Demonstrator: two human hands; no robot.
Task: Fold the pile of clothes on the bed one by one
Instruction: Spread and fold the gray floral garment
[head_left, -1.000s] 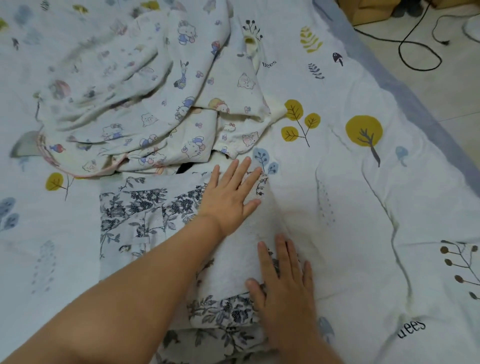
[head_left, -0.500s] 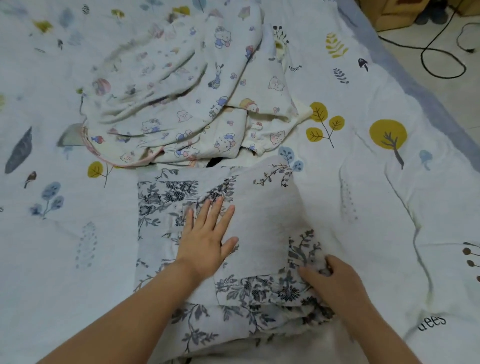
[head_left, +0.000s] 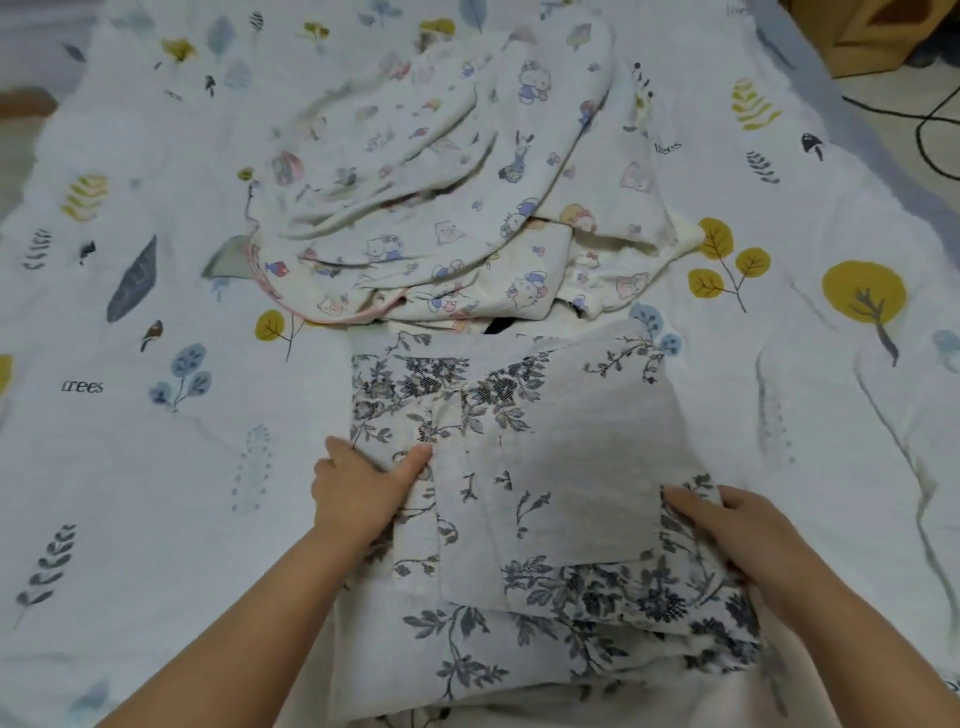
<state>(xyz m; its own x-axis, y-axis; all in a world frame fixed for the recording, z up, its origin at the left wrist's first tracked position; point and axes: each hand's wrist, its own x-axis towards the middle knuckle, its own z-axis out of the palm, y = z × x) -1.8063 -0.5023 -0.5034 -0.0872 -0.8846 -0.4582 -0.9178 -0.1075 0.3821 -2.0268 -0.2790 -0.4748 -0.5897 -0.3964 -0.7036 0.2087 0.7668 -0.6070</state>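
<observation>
A person's left hand (head_left: 358, 488) pinches the left edge of a floral garment (head_left: 519, 499) at the bed's (head_left: 130, 467) six o'clock; the right hand (head_left: 737, 535) grips its right edge. A cartoon-print pile (head_left: 441, 208) lies at twelve o'clock.

1. Two bare forearms enter from the near edge, no sleeves showing on either
2. The left hand (head_left: 358, 493) wears no ring, watch or glove
3. The right hand (head_left: 737, 540) is likewise bare, its wrist unadorned
</observation>
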